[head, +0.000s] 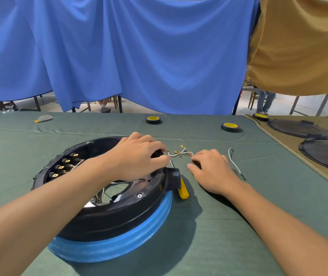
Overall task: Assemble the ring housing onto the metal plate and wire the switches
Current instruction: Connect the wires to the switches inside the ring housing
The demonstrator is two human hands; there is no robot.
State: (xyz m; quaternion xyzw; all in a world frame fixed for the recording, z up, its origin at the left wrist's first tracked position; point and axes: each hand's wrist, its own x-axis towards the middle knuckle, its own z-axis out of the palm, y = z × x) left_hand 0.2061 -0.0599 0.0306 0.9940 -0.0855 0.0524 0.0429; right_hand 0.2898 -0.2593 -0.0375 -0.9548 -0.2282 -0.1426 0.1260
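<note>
A black ring housing (119,214) sits on a blue ribbed base (119,246) at the table's near left. Several switches with brass terminals (61,167) line its inner left wall, and a shiny metal plate (88,204) shows through its middle. My left hand (139,156) lies over the ring's far rim, fingers curled round the rim. A bundle of white wires with brass terminals (178,153) lies between my hands. My right hand (212,172) rests on the cloth and pinches the bundle's red-tipped end. A yellow-handled screwdriver (183,189) lies beside the ring.
A loose white wire (233,163) lies right of my right hand. Two tape rolls (153,119) (229,127) stand at the back, a third (260,117) on the tan cloth with two black round covers (298,129) (326,156). Blue and tan curtains hang behind.
</note>
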